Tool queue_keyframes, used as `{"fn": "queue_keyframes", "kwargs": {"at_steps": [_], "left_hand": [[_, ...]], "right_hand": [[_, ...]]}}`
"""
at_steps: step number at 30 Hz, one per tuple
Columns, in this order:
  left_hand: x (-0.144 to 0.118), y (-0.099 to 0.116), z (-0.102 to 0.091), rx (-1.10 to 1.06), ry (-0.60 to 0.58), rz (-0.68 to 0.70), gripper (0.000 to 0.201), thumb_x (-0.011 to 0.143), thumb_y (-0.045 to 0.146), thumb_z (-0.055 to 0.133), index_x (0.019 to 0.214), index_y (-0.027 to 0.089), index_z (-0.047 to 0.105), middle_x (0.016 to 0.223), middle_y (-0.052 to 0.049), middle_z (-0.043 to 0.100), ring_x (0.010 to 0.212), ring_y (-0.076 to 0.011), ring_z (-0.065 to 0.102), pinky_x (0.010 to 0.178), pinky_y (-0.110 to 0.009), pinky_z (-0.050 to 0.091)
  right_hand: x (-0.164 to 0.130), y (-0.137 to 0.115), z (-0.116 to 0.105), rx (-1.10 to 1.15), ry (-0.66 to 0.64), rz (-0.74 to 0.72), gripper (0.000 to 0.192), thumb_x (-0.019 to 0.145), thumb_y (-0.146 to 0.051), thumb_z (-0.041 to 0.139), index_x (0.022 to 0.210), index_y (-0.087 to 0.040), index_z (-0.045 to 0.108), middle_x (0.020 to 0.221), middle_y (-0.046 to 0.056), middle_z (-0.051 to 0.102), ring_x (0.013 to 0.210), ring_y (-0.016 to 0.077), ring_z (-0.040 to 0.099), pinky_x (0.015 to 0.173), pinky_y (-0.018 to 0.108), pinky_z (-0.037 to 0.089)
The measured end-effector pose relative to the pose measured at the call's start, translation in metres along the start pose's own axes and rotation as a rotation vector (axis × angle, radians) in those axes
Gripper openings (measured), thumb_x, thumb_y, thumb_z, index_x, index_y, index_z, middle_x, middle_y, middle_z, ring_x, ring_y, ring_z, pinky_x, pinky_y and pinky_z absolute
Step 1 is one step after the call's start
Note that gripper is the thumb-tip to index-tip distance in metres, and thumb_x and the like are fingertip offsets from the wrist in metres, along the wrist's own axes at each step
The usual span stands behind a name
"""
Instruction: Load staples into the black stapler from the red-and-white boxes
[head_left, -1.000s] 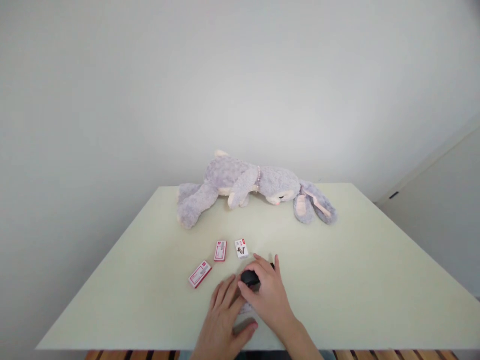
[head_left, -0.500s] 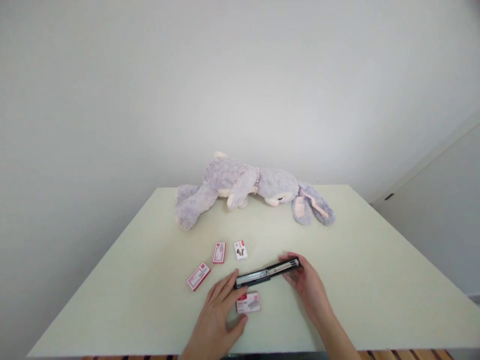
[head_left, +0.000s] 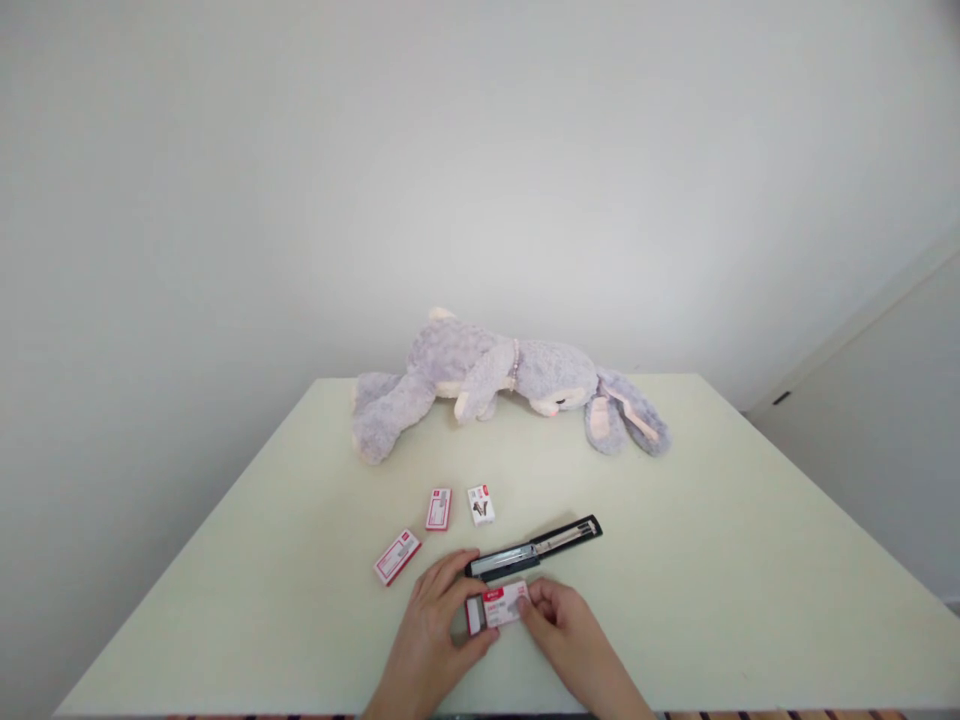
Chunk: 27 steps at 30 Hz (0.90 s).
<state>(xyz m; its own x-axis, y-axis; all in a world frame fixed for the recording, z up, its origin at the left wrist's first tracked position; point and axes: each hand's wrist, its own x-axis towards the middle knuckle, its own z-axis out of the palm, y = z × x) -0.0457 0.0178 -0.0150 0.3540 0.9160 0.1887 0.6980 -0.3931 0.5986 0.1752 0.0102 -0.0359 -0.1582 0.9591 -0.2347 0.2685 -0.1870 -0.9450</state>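
Observation:
A small red-and-white staple box (head_left: pixel 504 607) lies near the table's front, between my two hands. Its inner tray (head_left: pixel 475 615) sticks out of the sleeve at the left end. My left hand (head_left: pixel 435 625) grips that end, thumb at the near side and fingers at the far side, with the index finger beside the stapler. At the other end, my right hand (head_left: pixel 559 622) pinches the sleeve between thumb and fingers. Just behind the box, a black stapler (head_left: pixel 534 549) lies swung wide open, its metal channel facing up.
Further left are two red-edged white boxes, a tilted box (head_left: pixel 397 556) and an upright box (head_left: pixel 439 509). A white box with a dark picture (head_left: pixel 481 505) is behind the stapler. A grey plush rabbit (head_left: pixel 472 365) lies along the back of the pale table (head_left: pixel 262 560).
My right hand has let go of the stapler and moved left and nearer, onto the staple box. The box's inner tray now shows at its left end.

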Motion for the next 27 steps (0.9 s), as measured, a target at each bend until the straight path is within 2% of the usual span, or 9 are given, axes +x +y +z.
{"fn": "queue_keyframes", "kwargs": {"at_steps": [4,8,12,16,20,24,27], "left_hand": [[-0.004,-0.007,-0.003,-0.022,0.006,-0.012,0.033,0.078,0.020,0.080,0.108,0.030,0.070,0.148,-0.006,0.057,0.137,-0.0299,0.053,0.113,-0.051,0.049],[-0.005,-0.010,-0.003,-0.015,0.022,0.006,0.040,0.078,0.019,0.079,0.115,0.030,0.068,0.150,-0.007,0.056,0.139,-0.0300,0.053,0.114,-0.052,0.049],[-0.007,-0.008,-0.001,0.024,0.018,0.034,0.045,0.080,0.019,0.077,0.122,0.031,0.066,0.151,-0.006,0.056,0.140,-0.0290,0.052,0.116,-0.052,0.048],[-0.010,-0.005,0.000,0.065,0.012,0.039,0.048,0.082,0.019,0.075,0.127,0.033,0.064,0.153,-0.004,0.054,0.143,-0.0277,0.050,0.118,-0.050,0.047],[-0.013,-0.008,0.004,0.074,0.016,0.025,0.052,0.083,0.021,0.075,0.131,0.034,0.063,0.153,-0.004,0.053,0.143,-0.0283,0.049,0.119,-0.052,0.045],[-0.014,-0.013,0.005,0.031,0.014,0.025,0.054,0.085,0.021,0.075,0.136,0.033,0.060,0.154,-0.006,0.052,0.145,-0.0278,0.047,0.120,-0.051,0.045],[-0.014,-0.011,0.001,0.001,0.029,0.004,0.048,0.084,0.018,0.075,0.128,0.033,0.065,0.155,-0.006,0.049,0.145,-0.0290,0.045,0.118,-0.050,0.046]], "right_hand": [[0.001,0.006,-0.023,-0.143,0.056,-0.010,0.039,0.095,-0.055,0.055,0.084,-0.019,0.066,0.064,-0.001,0.061,0.057,0.0156,0.053,0.054,0.025,0.033],[-0.006,-0.012,-0.035,-0.331,0.165,-0.013,0.034,0.096,-0.057,0.054,0.098,-0.024,0.063,0.059,-0.004,0.060,0.055,0.0193,0.058,0.055,0.027,0.033],[-0.002,-0.040,-0.019,-0.407,0.142,-0.098,0.034,0.101,-0.053,0.048,0.119,-0.028,0.063,0.067,-0.002,0.064,0.061,0.0218,0.062,0.059,0.028,0.036],[0.011,-0.047,0.011,-0.213,0.063,-0.127,0.030,0.099,-0.049,0.052,0.114,-0.026,0.065,0.064,-0.003,0.062,0.060,0.0203,0.061,0.058,0.027,0.039],[0.023,-0.043,0.034,-0.017,0.062,-0.109,0.024,0.097,-0.043,0.055,0.105,-0.022,0.064,0.057,-0.007,0.050,0.054,0.0161,0.052,0.054,0.024,0.036],[0.027,-0.052,0.039,-0.127,0.063,-0.187,0.013,0.095,-0.031,0.057,0.096,-0.023,0.067,0.057,-0.008,0.045,0.054,0.0135,0.048,0.056,0.023,0.035],[0.021,-0.061,0.031,-0.276,0.018,-0.224,0.010,0.092,-0.024,0.058,0.094,-0.025,0.068,0.057,-0.008,0.046,0.054,0.0133,0.049,0.057,0.023,0.032]]}}
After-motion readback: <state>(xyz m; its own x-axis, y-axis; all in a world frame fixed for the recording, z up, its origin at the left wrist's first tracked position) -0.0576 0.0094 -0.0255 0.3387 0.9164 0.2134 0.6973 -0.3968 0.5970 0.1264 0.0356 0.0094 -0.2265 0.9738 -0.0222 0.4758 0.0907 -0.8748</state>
